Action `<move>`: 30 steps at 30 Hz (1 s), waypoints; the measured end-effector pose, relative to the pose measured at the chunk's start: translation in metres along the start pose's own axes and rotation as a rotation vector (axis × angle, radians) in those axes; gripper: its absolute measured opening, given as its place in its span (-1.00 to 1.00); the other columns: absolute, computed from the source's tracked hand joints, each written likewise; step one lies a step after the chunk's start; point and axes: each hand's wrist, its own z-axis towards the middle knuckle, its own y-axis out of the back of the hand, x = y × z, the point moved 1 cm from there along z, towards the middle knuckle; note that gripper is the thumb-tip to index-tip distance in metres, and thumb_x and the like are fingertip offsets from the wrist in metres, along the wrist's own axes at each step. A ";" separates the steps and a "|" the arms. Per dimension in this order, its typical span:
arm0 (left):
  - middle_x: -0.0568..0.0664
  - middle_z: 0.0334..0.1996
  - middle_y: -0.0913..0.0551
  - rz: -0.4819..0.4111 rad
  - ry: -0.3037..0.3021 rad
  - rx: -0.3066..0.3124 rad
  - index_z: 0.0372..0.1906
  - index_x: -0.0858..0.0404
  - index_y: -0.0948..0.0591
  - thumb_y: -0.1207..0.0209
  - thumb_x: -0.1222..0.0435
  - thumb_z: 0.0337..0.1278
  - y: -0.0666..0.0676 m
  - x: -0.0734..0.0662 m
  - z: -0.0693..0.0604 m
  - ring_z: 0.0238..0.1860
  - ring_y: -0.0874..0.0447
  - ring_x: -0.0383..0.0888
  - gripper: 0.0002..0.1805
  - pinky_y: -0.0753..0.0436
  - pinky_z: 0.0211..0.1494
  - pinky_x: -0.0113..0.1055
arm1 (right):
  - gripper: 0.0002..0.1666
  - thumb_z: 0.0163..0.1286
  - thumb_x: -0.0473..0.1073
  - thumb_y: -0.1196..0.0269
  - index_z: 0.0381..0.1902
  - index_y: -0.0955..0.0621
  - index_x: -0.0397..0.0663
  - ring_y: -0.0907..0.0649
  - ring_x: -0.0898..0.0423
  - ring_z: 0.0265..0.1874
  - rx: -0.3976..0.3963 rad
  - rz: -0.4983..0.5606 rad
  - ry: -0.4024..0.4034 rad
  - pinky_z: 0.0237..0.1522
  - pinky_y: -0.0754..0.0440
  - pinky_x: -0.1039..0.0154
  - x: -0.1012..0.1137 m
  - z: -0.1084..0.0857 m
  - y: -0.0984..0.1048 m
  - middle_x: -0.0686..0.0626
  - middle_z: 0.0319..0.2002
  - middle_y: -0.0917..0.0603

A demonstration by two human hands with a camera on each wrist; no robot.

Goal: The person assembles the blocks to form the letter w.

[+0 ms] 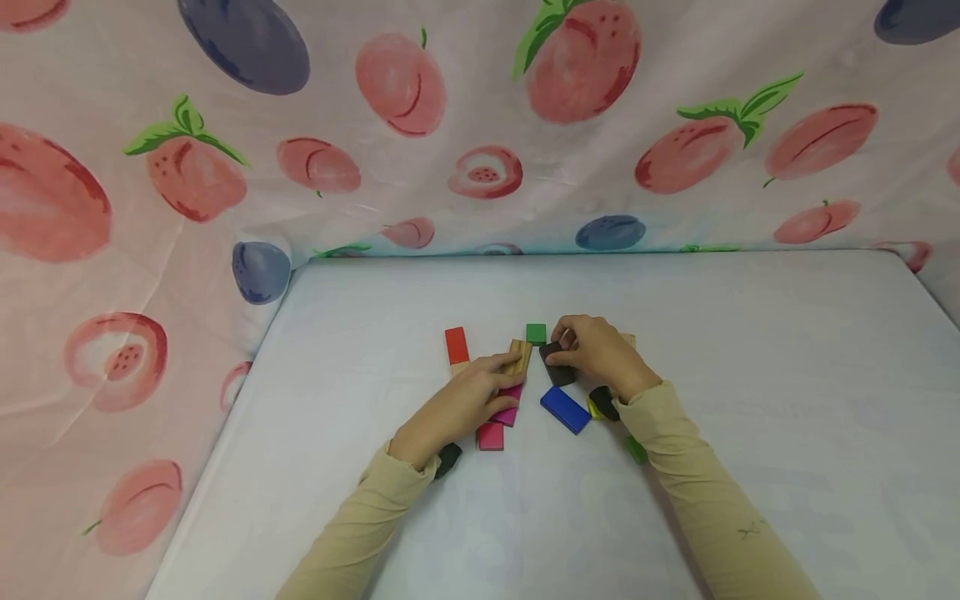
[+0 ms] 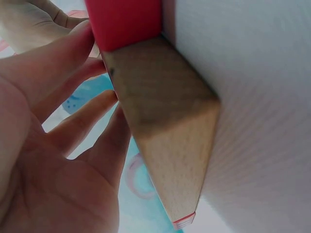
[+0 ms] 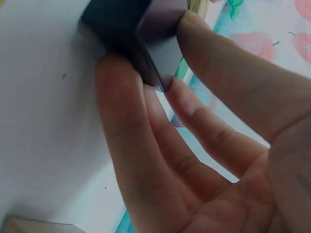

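Looks fwd & down from head at tbl (image 1: 765,350), peers v. close past L hand (image 2: 63,179) & R hand (image 3: 214,201) from wrists, shares dark block (image 1: 559,375) betw. head & R wrist.

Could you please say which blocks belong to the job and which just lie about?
Likely the job:
black rectangular block, in the right hand
striped wooden block and magenta rectangular block, touched by the left hand

Apparently lying about:
blue rectangular block
orange-red rectangular block
square green block
yellow block, partly hidden

Tan sleeves (image 1: 356,529), 2 black wrist cameras (image 1: 448,460)
The person's cuffs (image 1: 651,410) are creased; a small dark mark (image 1: 752,529) shows on the right sleeve (image 1: 712,500).
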 end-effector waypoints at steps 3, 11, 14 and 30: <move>0.15 0.43 -0.35 0.001 -0.004 -0.004 0.24 0.28 -0.59 -0.29 0.27 0.26 0.000 0.000 -0.001 0.42 -0.36 0.06 -0.54 -0.49 0.36 -0.16 | -0.68 0.28 -0.20 -0.40 -0.09 -0.62 -0.27 -0.66 -0.07 -0.21 -0.004 0.001 -0.001 -0.12 -0.63 0.04 0.000 0.000 0.000 -0.20 -0.21 -0.69; 0.15 0.43 -0.36 -0.003 -0.003 -0.009 0.24 0.27 -0.59 -0.29 0.27 0.26 0.000 0.000 -0.001 0.41 -0.36 0.07 -0.54 -0.50 0.36 -0.16 | -0.66 0.28 -0.18 -0.41 -0.08 -0.62 -0.27 -0.67 -0.08 -0.19 -0.007 -0.002 -0.010 -0.11 -0.64 0.02 0.001 0.001 0.000 -0.21 -0.19 -0.70; 0.15 0.43 -0.36 0.000 -0.005 -0.012 0.24 0.28 -0.60 -0.29 0.27 0.26 0.000 0.000 -0.001 0.42 -0.36 0.06 -0.55 -0.50 0.36 -0.16 | -0.66 0.28 -0.18 -0.41 -0.09 -0.62 -0.27 -0.67 -0.07 -0.21 -0.012 -0.005 -0.006 -0.12 -0.64 0.03 0.001 0.001 -0.001 -0.21 -0.21 -0.70; 0.16 0.43 -0.35 -0.005 -0.009 -0.009 0.24 0.27 -0.59 -0.28 0.27 0.27 0.000 0.000 -0.001 0.42 -0.35 0.07 -0.55 -0.48 0.37 -0.16 | -0.67 0.28 -0.16 -0.41 -0.11 -0.62 -0.27 -0.66 -0.05 -0.26 -0.021 -0.020 0.003 -0.16 -0.63 0.05 0.001 0.003 -0.002 -0.19 -0.24 -0.70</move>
